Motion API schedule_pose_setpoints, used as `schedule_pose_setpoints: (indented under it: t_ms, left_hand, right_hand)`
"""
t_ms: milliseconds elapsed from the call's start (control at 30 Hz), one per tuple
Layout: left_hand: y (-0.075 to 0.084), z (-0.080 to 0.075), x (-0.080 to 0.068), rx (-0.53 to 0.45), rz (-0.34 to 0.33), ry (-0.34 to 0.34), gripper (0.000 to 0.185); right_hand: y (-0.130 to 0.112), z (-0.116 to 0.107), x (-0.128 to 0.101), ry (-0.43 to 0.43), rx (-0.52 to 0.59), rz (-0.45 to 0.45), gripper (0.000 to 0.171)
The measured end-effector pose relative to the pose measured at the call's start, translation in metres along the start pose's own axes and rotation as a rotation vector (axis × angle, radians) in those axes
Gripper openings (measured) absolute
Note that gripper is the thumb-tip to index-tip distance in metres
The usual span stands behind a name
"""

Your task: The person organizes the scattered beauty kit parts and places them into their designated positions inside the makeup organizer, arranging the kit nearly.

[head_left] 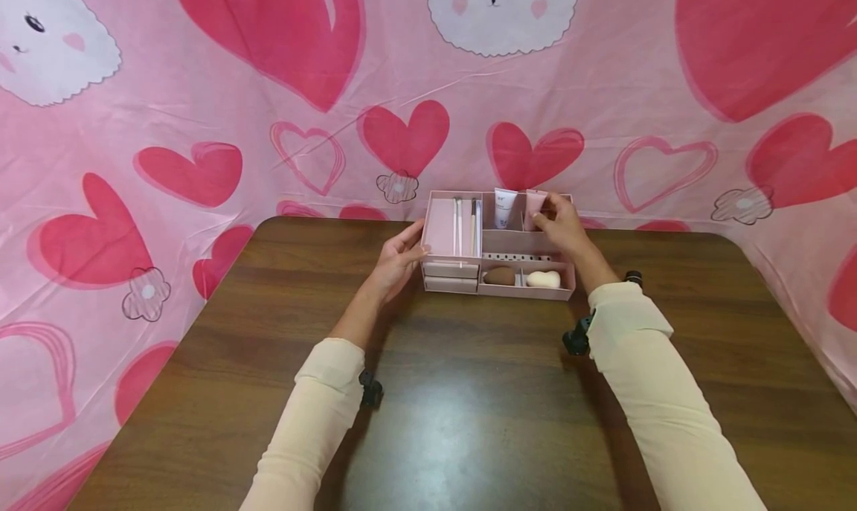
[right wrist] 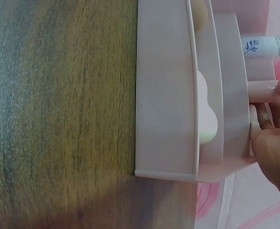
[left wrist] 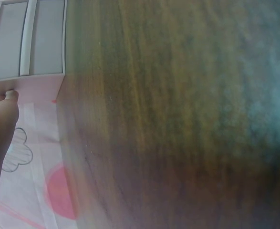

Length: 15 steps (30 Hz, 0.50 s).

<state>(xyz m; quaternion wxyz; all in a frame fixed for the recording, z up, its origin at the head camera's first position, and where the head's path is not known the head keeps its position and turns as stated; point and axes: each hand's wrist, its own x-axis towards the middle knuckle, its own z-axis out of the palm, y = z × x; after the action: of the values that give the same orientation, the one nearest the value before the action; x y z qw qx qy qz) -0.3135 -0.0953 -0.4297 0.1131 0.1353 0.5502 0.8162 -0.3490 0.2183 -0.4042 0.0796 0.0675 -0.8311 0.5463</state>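
Note:
A pink desk organizer [head_left: 527, 291] stands at the back of the table. My left hand [head_left: 396, 264] lies against its left side, fingers extended; in the left wrist view those fingers touch the side panel below the drawers [left wrist: 46, 38]. With my right hand [head_left: 565, 227] I pinch a small pink tube [head_left: 533, 203] between thumb and fingers, its lower end inside the back right compartment. Beside it a white tube [head_left: 504, 207] stands upright. The right wrist view also shows the pink tube [right wrist: 263, 91] in the fingers of my right hand [right wrist: 273, 143].
The organizer's front compartments hold a brown sponge [head_left: 499, 276] and a cream sponge [head_left: 544, 279]. Behind them lies a dotted strip [head_left: 515, 257]. Slim sticks [head_left: 458, 227] rest in the left top section. A pink heart-print cloth [head_left: 402, 72] hangs behind the wooden table [head_left: 428, 392].

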Motion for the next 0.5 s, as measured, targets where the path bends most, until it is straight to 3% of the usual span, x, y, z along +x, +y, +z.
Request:
schedule_pose_setpoints:
  t_ms: [267, 500]
  left_hand:
    - [0.000, 0.000, 0.000, -0.009, 0.008, -0.006, 0.067]
    - [-0.001, 0.000, -0.001, -0.023, 0.004, -0.005, 0.067]
  right_hand:
    - [-0.001, -0.003, -0.001, -0.007, 0.023, 0.012, 0.044]
    - [-0.002, -0.015, -0.005, 0.010, 0.159, -0.032, 0.053]
